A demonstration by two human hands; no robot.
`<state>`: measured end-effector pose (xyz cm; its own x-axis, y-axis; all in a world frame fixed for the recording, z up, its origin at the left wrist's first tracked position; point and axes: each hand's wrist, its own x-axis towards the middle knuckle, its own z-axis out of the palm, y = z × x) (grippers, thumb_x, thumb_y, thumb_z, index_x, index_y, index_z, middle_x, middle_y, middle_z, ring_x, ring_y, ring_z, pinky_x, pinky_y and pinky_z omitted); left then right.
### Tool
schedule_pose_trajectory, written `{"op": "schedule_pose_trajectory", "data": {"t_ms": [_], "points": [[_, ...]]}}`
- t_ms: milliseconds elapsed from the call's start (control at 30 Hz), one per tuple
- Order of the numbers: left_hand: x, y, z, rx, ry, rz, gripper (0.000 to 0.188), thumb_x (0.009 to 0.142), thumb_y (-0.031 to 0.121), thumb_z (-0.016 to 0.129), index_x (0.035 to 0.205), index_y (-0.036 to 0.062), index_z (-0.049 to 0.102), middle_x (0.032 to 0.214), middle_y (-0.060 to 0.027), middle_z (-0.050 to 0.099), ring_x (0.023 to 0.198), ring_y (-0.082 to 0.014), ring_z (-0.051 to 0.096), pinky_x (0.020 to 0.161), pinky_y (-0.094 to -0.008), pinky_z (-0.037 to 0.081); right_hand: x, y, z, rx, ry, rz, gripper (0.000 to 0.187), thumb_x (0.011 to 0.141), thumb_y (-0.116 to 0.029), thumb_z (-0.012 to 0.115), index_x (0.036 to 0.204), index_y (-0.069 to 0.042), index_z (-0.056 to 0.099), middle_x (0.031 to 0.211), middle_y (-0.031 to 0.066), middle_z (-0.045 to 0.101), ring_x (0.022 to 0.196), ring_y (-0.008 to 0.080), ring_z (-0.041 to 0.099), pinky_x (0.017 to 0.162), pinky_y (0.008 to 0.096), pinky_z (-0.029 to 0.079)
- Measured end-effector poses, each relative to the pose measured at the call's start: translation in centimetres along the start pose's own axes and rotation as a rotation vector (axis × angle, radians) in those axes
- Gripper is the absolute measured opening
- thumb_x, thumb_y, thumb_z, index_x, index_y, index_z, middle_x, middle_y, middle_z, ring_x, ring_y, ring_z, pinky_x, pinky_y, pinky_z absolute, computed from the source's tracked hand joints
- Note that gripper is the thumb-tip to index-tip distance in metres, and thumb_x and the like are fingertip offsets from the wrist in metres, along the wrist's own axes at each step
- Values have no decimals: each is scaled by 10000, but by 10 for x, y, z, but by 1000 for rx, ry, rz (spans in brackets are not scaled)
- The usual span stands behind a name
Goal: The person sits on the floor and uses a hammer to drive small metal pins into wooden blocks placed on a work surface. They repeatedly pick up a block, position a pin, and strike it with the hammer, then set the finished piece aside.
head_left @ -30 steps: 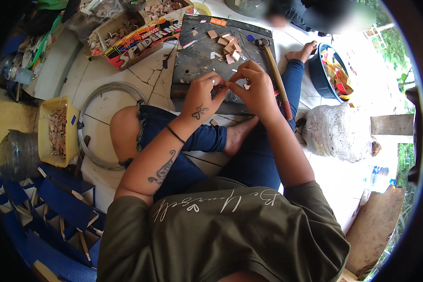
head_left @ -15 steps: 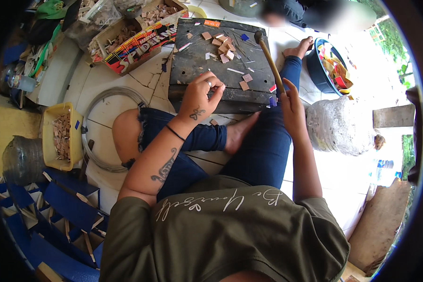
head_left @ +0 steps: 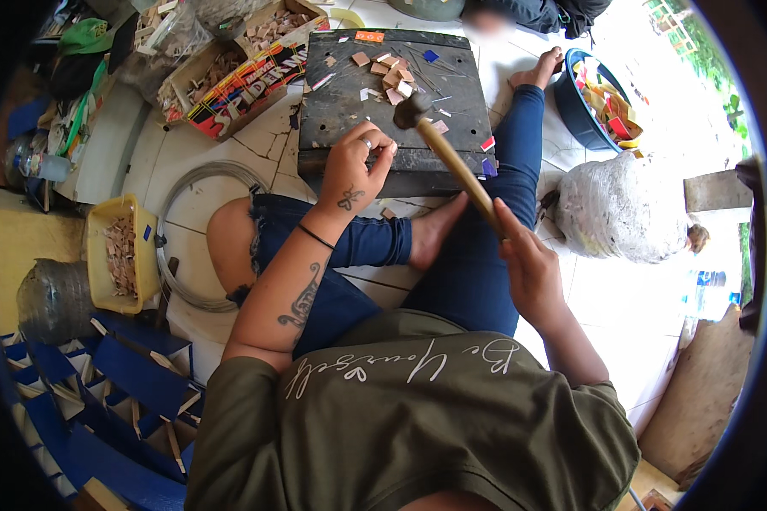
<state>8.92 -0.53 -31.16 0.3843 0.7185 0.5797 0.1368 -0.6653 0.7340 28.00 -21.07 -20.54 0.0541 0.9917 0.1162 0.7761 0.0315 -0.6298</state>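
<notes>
Black block's (head_left: 337,106) edge lies open between left hand (head_left: 358,166) and right hand's (head_left: 533,277) hammer (head_left: 456,166).

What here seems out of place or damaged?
A small brown square lies on the floor, apart from similar squares piled on the black block; the floor also looks cracked beside the cardboard box.

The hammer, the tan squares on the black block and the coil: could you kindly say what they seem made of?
Hammer handle: probably wood, smooth-looking and yellowish-tan. Hammer head: probably metal, dark and dull.
Tan squares: likely wood or fibreboard, matt, with straight-cut edges; grain too small to see.
Coil: apparently metal wire, grey with slight sheen, in many thin rounds.
</notes>
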Motion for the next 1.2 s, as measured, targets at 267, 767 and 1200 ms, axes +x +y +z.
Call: {"op": "schedule_pose_trajectory", "data": {"t_ms": [267,767,1200], "points": [[0,0,0,-16,-8,4,64,823,-16,641,804,15,588,807,-122,594,737,-321,604,675,-380,488,4,4,2,12,-18,-36,516,941,16,503,1442,-106,469,1003,187,650,810,348,663,714,392,527],[-1,-1,0,-9,2,-2,66,822,-10,653,819,20,594,795,-114,599,735,-305,615,668,-380,491,5,12,6,28,-44,18,515,937,20,512,1438,-95,474,1017,191,647,824,353,660,731,373,523],[-2,1,1,-12,8,-14,66,836,-4,663,809,10,604,795,-109,615,731,-277,622,685,-346,497,3,9,6,115,40,-9,481,948,17,501,1420,-74,494,948,158,631,764,297,636,723,331,509]]}}
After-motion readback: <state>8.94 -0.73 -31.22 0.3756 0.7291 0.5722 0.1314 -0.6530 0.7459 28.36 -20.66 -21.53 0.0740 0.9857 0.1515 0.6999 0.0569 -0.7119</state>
